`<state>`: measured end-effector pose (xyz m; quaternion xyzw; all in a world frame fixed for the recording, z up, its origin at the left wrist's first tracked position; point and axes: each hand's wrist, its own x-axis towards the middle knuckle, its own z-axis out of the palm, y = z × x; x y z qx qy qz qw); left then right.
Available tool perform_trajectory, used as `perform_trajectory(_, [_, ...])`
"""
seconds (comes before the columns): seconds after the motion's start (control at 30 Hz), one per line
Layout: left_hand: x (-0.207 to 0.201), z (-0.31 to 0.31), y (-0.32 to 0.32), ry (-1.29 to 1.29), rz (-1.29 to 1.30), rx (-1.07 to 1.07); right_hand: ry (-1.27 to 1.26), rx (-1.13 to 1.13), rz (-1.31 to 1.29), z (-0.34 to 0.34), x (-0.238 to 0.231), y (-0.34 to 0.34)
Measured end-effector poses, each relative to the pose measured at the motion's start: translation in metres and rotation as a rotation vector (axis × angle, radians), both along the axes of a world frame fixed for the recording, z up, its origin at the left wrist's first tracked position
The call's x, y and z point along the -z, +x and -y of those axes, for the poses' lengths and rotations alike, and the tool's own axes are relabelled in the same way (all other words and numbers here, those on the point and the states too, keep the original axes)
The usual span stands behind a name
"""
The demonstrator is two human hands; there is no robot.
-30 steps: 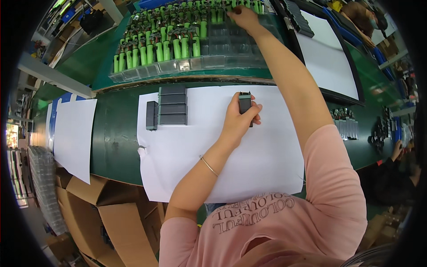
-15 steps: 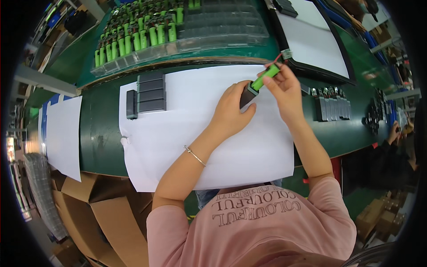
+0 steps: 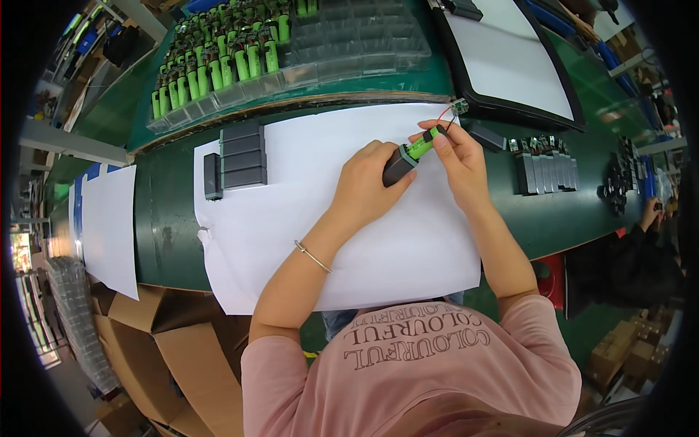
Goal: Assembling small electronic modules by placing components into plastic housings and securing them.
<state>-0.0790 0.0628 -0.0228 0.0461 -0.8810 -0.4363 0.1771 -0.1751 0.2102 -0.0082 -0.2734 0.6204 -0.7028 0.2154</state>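
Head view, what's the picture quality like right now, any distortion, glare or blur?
Head view: the green workbench bows in fisheye curves, corners black; head view: the bright window at far left looks washed out; head view: left hand, right hand and green battery cell look fairly sharp.

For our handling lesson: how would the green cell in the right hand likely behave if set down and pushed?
The green cell looks stiff and might roll, given its rounded sides. Its circuit board would probably wobble, being joined by thin wires.

From here I see brt grn battery [image 3: 419, 148], dk gray case [image 3: 397, 170], wht paper [image 3: 298, 207], dk grn table [image 3: 175, 233], pink shirt [image 3: 415, 382].
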Motion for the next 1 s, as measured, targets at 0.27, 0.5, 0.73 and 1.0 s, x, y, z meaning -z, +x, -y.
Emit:
perform_trajectory(0.27, [-0.009, -0.007, 0.003, 0.143, 0.171, 0.087, 0.009, -0.136, -0.044, 0.000, 0.018, 0.000])
perform_trajectory(0.5, [-0.001, -0.008, 0.007, 0.445, 0.094, 0.256, -0.110, -0.304, 0.108, 0.001, 0.013, 0.001])
perform_trajectory(0.73, [-0.002, -0.008, 0.007, 0.568, 0.208, 0.361, -0.186, -0.366, 0.110, 0.000, 0.018, -0.003])
perform_trajectory(1.0, [-0.002, -0.006, 0.008, 0.564, 0.223, 0.306, -0.158, -0.283, 0.144, 0.001, 0.012, 0.001])
